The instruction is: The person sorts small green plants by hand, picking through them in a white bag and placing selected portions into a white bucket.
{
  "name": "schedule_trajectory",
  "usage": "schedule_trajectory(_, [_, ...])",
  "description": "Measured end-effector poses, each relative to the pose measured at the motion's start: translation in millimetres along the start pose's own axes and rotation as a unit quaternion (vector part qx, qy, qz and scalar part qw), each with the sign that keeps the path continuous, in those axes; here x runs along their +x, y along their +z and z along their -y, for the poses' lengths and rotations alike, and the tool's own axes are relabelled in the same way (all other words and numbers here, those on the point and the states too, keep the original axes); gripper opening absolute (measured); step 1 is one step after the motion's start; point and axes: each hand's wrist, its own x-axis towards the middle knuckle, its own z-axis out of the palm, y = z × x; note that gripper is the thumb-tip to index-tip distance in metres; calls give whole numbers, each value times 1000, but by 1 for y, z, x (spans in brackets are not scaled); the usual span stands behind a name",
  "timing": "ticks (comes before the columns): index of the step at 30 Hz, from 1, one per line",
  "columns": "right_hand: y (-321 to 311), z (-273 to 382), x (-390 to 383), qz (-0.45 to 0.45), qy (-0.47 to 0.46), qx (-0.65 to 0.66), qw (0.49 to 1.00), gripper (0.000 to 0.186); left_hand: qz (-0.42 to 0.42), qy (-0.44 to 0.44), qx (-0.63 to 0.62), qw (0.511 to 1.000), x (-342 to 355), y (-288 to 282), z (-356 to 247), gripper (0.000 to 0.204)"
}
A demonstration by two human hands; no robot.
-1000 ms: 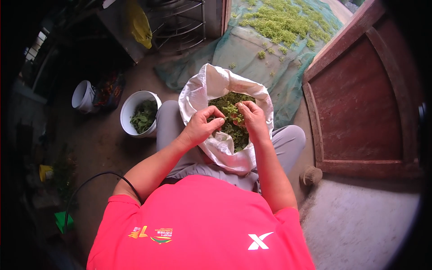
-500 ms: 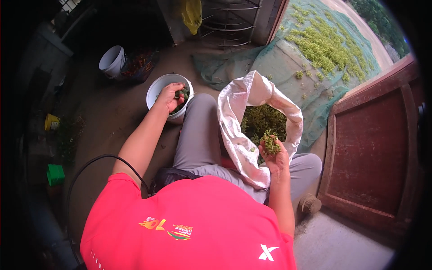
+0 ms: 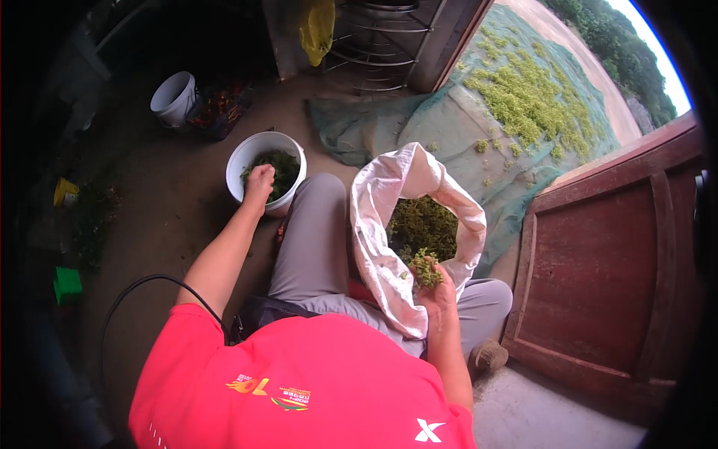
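Note:
My left hand [image 3: 259, 183] reaches over the near left rim of a white bucket [image 3: 232, 166], low against the dark green leaves [image 3: 285, 166] in it. Its fingers look curled, and what they hold, if anything, is hidden. In my right hand [image 3: 440, 293] lies a clump of small yellow-green sprigs [image 3: 425, 269], gripped at the near edge of a white sack [image 3: 372, 224]. The sack stands between my legs with its mouth rolled outward. Inside it shows a mass of similar sprigs [image 3: 423, 224].
More yellow-green sprigs [image 3: 516, 101] lie spread on a green net [image 3: 366, 123] beyond the doorway. A second white bucket [image 3: 173, 99] stands beside a dark container of reddish items [image 3: 218, 112]. To the right is a red-brown wooden door [image 3: 598, 277]; a yellow bag [image 3: 318, 31] hangs ahead.
My left hand has dropped from above the bucket, where it held green leaves, down to the leaves inside. The right hand still grips its clump of sprigs. The whole view has shifted slightly.

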Motion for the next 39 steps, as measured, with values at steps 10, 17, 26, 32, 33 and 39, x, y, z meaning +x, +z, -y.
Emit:
schedule_trajectory(10, [145,265,7,17,-367,-84,926,67,89,407,372,830,-91,74,-15,35])
schedule_trajectory(17, [176,245,-8,136,-318,-422,838,37,77,420,409,807,-81,82,-23,39])
schedule_trajectory(26, [55,37,46,62,-240,-793,556,54,86,390,414,818,-104,65,-9,41])
schedule_trajectory(32, [57,12,80,-1,-223,-847,482,73,64,423,408,807,-109,61,-25,40])
schedule_trajectory(33, [52,12,86,-2,-226,-842,489,66,58,441,404,799,-107,63,-31,39])
schedule_trajectory(39, [40,6,87,-65,-350,-701,619,27,28,466,404,786,-98,60,-51,37])
